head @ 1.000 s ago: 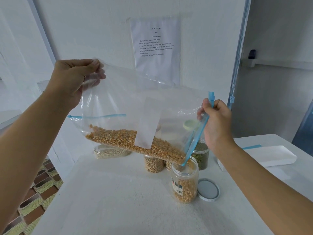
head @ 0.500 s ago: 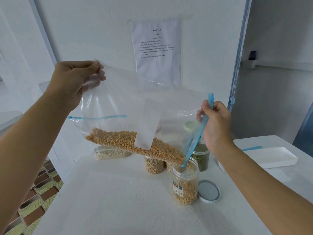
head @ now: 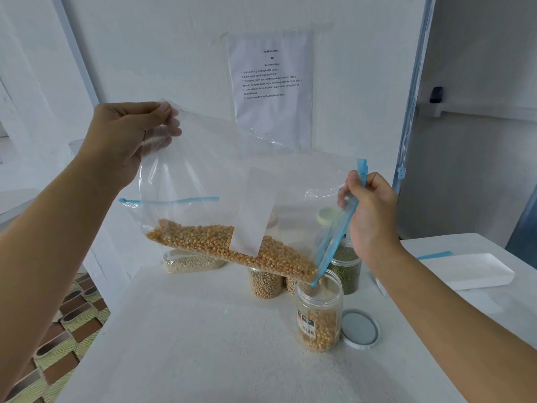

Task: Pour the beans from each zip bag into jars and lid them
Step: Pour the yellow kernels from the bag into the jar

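A clear zip bag (head: 220,181) with a blue zipper hangs tilted above the table, yellow corn kernels (head: 232,248) lying along its lower edge. My left hand (head: 128,135) pinches its raised bottom corner. My right hand (head: 369,210) grips the blue zipper end, whose low corner points into an open clear jar (head: 319,312) about half full of kernels. The jar's white lid (head: 360,328) lies flat on the table just right of it.
Behind the open jar stand a jar of pale beans (head: 266,282) and a jar of green beans (head: 347,267) with a pale lid. A bag of small white grains (head: 191,261) lies at the back left. A flat white bag (head: 470,271) lies at the right. The white table (head: 186,344) ends at the left over tiled floor.
The kernels have slid further toward the low zipper corner and the level in the jar has risen slightly. Both hands keep their hold in nearly the same place.
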Demonstrator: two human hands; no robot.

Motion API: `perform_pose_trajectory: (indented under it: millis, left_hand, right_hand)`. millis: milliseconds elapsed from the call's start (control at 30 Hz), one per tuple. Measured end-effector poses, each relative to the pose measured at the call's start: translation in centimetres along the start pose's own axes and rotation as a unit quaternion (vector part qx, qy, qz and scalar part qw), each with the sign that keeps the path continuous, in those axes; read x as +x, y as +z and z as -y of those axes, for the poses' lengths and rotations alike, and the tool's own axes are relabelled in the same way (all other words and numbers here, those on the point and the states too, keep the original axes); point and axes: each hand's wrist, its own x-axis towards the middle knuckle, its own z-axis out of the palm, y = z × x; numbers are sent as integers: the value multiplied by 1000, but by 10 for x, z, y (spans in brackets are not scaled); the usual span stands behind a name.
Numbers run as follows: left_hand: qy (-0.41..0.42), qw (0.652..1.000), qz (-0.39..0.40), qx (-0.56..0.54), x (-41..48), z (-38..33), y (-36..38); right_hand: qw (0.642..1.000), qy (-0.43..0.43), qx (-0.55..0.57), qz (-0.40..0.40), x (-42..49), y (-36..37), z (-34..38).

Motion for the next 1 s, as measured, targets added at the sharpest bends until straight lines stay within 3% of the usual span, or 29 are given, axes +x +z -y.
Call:
perform_pose_trajectory:
  millis: [1000]
  left_hand:
    - [-2,1000,3,1,-4,-6,-1]
  right_hand:
    - [1000,3,-1,4,-1,0,-1]
